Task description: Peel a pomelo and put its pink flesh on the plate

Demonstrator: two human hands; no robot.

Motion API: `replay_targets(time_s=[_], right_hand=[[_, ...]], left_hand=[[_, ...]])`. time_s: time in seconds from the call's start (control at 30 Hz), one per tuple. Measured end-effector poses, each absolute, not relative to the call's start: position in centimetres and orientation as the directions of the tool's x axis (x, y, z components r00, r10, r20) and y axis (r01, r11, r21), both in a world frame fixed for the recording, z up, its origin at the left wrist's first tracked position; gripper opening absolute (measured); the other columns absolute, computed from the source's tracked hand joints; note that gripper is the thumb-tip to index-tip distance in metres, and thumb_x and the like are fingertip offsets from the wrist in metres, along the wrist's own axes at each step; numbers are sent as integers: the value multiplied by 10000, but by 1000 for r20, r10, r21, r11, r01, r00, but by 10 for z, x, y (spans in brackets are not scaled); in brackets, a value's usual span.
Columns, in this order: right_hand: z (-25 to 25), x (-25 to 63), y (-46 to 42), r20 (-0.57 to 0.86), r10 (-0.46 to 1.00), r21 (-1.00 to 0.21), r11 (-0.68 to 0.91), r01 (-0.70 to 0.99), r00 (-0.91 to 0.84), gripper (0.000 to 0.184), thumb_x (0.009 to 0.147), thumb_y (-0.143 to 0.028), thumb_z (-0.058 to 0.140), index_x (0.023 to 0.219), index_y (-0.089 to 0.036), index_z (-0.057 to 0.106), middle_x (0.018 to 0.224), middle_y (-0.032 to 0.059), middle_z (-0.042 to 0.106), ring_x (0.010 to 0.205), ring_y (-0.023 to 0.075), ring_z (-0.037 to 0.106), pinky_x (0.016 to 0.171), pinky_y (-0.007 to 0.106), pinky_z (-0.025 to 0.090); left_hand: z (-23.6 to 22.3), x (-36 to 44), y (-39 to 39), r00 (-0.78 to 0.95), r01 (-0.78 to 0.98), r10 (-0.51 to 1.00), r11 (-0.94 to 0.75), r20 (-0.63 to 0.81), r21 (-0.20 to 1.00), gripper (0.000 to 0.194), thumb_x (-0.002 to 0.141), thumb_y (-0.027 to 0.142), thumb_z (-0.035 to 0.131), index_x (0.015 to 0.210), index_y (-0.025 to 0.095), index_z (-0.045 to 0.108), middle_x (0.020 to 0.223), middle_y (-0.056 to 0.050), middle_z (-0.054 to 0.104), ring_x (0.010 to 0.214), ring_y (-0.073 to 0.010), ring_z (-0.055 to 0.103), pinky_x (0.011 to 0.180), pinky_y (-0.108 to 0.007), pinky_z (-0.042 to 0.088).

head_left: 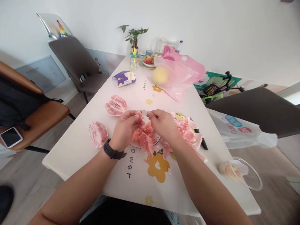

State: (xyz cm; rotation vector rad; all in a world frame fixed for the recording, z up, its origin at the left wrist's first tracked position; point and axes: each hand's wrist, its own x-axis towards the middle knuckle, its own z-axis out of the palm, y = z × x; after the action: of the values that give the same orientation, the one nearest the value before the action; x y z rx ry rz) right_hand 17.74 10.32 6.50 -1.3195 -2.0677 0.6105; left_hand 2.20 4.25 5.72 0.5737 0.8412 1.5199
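Forearms (81, 184) reach across the counter (70, 161) to the left hand (125, 131) and right hand (163, 124), close together and pinching torn pomelo flesh (144, 137) over a round plate (157, 139). Left of the plate lie a peeled pomelo half (116, 105) and a second half (97, 134), both unpicked; right of it rises a heap of pith (186, 131) (pale scraps spill onto the counter). Beyond the plate, a pink plastic bag (180, 70) holds one whole yellow pomelo (160, 75), unpeeled.

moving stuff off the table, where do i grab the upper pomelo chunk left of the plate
Cradle the pomelo chunk from underneath, fingers entering at its left edge, away from the plate. It lies flat, its pink flesh exposed, so a pinch might crush it.
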Motion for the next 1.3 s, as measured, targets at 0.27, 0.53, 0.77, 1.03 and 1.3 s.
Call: replay_targets(time_s=[0.27, 0.53, 0.77, 1.03, 1.3], right_hand=[[75, 183, 73, 322, 862, -727, 490, 481, -391, 133, 971, -292, 642, 1025, -258, 758, 997, 40, 723, 908, 193, 656, 779, 341, 516], [80, 178, 69, 310, 895, -736, 439, 516, -320, 107, 936, -217, 669, 832, -235, 684, 838, 10, 693, 807, 175, 624, 704, 317, 482], [61, 173, 62, 567, 724, -451, 671, 588, -392, 182, 1022, -189, 514, 872, -221, 612, 863, 55, 662, 787, 200, 608, 695, 339, 480], [45, 169, 69, 620, 528, -168, 812, 559, -580, 225, 1040, -170, 436, 874, -223, 578, 851, 83, 626, 808, 232, 571, 717, 373, 505], [61, 190, 62, 618, 659, -422, 738, 526, -429, 113, 982, -190, 560, 878, -235, 560, 848, 39, 635, 785, 195, 611, 669, 330, 511]], left_hand=[[57, 28, 37, -104, -560, 990, 24, -99, 828, 118, 824, 226, 725, 869, 152, 646, 805, -26, 683, 716, -147, 691, 693, -283, 563], [50, 30, 38, -129, -441, 991, -37, -22, 897, 160, 885, 302, 738, 936, 176, 653, 853, -7, 706, 696, -114, 678, 682, -264, 563], [42, 34, 37, -185, -470, 983, -76, -14, 879, 194, 876, 313, 770, 945, 167, 663, 888, -26, 741, 825, -152, 726, 824, -342, 621], [41, 35, 39, -232, -478, 968, -31, -91, 878, 212, 844, 314, 794, 908, 165, 656, 811, -1, 701, 737, -118, 679, 729, -270, 584], [54, 28, 40, -108, -635, 983, 48, -150, 771, 195, 854, 267, 776, 854, 150, 620, 922, -67, 746, 792, -143, 733, 837, -318, 609]])
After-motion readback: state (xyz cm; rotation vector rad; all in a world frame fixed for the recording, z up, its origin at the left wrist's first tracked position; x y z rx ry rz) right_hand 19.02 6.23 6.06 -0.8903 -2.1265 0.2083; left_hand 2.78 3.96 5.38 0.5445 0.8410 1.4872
